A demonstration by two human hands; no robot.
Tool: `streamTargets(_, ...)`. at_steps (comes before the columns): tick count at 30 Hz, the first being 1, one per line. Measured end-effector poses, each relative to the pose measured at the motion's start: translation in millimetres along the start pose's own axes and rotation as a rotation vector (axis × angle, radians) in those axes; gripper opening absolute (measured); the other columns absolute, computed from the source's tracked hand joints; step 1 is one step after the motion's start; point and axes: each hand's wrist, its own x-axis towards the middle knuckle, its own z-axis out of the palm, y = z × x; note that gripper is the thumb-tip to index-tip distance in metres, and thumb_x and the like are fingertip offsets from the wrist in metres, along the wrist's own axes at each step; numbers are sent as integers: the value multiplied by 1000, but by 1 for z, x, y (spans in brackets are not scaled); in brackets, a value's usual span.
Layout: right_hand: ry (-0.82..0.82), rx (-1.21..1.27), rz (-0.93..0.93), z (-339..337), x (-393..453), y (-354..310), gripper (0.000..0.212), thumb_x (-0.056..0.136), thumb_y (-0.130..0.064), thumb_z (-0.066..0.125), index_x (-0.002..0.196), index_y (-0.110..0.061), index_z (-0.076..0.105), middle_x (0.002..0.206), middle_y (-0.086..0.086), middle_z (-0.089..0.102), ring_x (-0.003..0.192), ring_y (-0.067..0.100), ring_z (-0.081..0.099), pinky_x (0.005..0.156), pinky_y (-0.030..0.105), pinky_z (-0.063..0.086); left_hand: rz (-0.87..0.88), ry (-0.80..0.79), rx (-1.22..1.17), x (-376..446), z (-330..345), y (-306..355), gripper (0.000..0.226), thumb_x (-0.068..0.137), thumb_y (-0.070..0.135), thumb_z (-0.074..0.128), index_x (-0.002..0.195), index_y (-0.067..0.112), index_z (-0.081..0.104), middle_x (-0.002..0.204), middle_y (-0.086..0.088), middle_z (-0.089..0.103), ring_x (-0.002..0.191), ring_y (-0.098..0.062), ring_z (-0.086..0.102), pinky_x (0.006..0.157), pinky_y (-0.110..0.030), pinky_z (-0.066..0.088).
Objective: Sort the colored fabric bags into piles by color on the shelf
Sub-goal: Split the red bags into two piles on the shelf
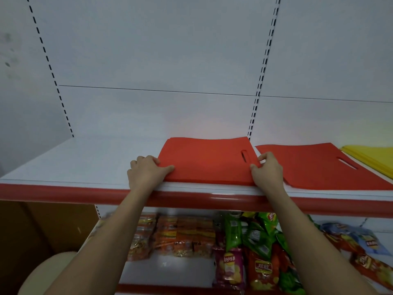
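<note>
On the lower shelf [170, 271] lie snack packets [251, 252] in a heap. Above, on the white shelf [85, 162], the left hand [144, 169] pinches the left edge of the red bag pile [204, 162], and the right hand [268, 171] pinches its right edge. Just beside lies another red bag [314, 165], then yellow bags [370, 156].

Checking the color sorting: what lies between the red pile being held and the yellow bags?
Head view: a second red bag lies flat between the held red pile and the yellow bags.
</note>
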Motion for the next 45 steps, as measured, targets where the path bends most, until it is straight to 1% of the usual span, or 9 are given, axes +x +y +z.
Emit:
streamTargets(6, 21, -8, -55, 0, -3, 0, 18, 88, -4, 63, 98, -14, 51, 98, 9, 60, 73, 21, 57, 63, 26, 39, -43, -67, 3, 4, -3, 1, 51, 78, 68, 64, 95, 21, 71, 114, -7, 61, 118, -31, 45, 95, -43, 42)
streamTargets(10, 33, -25, -107, -1, -6, -6, 17, 88, 0, 60, 94, -14, 54, 102, 8, 53, 89, 21, 50, 74, 26, 34, -15, -51, 46, -2, -5, 7, 55, 84, 63, 62, 120, 21, 64, 128, -10, 52, 126, -32, 38, 99, -45, 38)
streamTargets(13, 22, -35, -156, -3, -6, -15, 15, 89, 0, 59, 93, -14, 60, 100, 5, 52, 99, 23, 50, 79, 26, 34, 13, 9, 115, -8, -15, 14, 45, 87, 55, 63, 118, 22, 62, 129, -11, 48, 126, -33, 37, 101, -46, 36)
streamTargets(17, -3, 101, -191, -20, 4, -31, 19, 90, 0, 56, 101, -8, 71, 105, 11, 66, 98, 26, 60, 82, 24, 40, 36, 19, -239, -9, -35, 34, 21, 90, 21, 66, 108, 12, 59, 114, -11, 63, 104, -29, 56, 87, -38, 47)
streamTargets(22, -111, 227, -121, -65, 31, -42, 29, 94, -1, 47, 109, -7, 72, 104, 9, 68, 83, 20, 61, 77, 30, 51, 32, -129, -597, -17, -62, 67, 59, 89, -10, 54, 140, 19, 45, 102, -12, 62, 84, -27, 62, 88, -46, 55)
streamTargets(27, -273, 400, -20, -118, 50, -43, 26, 91, 4, 45, 104, -5, 66, 73, 3, 59, 49, 14, 55, 45, 20, 50, 33, -135, -670, -32, -64, 117, 51, 89, -14, 49, 137, 4, 55, 109, -14, 60, 74, -17, 58, 71, -28, 55)
streamTargets(31, -327, 422, -13, -158, 64, -23, 14, 96, -4, 49, 103, -10, 59, 75, 2, 57, 58, 15, 55, 45, 18, 51, 38, -157, -704, -52, -49, 162, 53, 87, -11, 56, 139, 0, 50, 104, -15, 62, 70, -16, 59, 58, -22, 54)
streamTargets(38, -303, 263, 51, -215, 97, 48, 46, 86, 13, 50, 131, 5, 53, 100, 18, 58, 54, 19, 54, 39, 17, 45, 47, -228, -743, -83, 8, 235, 74, 79, -13, 68, 146, -6, 36, 124, -22, 57, 78, -22, 63, 60, -25, 59)
streamTargets(45, -256, 94, 77, -253, 116, 119, 48, 81, 14, 54, 129, 4, 55, 81, 17, 60, 38, 13, 53, 38, 18, 42, 53, -271, -643, -106, 71, 286, 79, 78, -11, 72, 147, -1, 36, 131, -20, 56, 96, -24, 62, 83, -29, 53)
